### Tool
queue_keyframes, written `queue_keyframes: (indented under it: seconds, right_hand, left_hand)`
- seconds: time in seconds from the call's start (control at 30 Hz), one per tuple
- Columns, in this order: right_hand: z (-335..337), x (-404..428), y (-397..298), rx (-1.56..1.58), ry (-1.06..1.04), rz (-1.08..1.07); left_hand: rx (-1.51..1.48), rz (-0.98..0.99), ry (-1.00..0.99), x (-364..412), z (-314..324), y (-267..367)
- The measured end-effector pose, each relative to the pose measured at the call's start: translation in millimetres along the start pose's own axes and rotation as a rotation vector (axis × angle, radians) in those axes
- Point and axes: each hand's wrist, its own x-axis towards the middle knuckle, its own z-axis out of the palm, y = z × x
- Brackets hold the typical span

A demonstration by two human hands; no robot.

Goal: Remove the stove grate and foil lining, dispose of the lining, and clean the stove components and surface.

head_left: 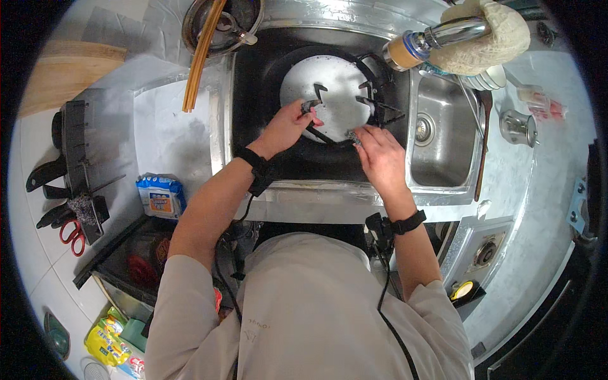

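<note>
A black metal gas-hob pan support (323,135) stands partly in cloudy whitish water (339,107) that fills a dark round pan or wok (273,78). The pan sits in the large black sink basin (254,159). My left hand (284,129) grips one arm of the support, its fingers closed near a prong. With fingertips and thumb, my right hand (380,154) pinches a grey steel wool scourer (353,138) at the pan's near edge. Part of the support is hidden under the cloudy water, and the scourer is partly covered by my fingers.
Overhead at right, a chrome faucet (456,34) has a pale cloth (498,40) around it. A small steel basin (444,156) adjoins on the right. Wooden chopsticks (204,57) lie across a pot (190,33) at upper left. A packet of wipes (161,197) and a knife rack (76,142) are left.
</note>
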Motion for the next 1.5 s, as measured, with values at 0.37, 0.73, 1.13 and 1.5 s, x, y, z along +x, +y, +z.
queue_keyframes:
  seconds: [0.37,0.73,1.13,1.5]
  right_hand:
    - [-11.8,-14.9,21.2,0.018,-0.037,-0.006]
    - [-23.4,-23.4,23.1,0.010,-0.108,-0.045]
    - [-20.5,4.5,31.7,0.109,-0.038,-0.039]
    - [14.8,75.6,10.3,0.303,-0.034,-0.026]
  left_hand:
    - [-0.464,-0.233,0.072,24.3,-6.3,24.0]
    - [1.001,0.053,0.013,92.4,3.5,-54.8]
    - [0.857,0.162,-0.035,41.0,-22.2,43.1]
    - [0.345,0.135,-0.019,-11.6,-22.6,129.1]
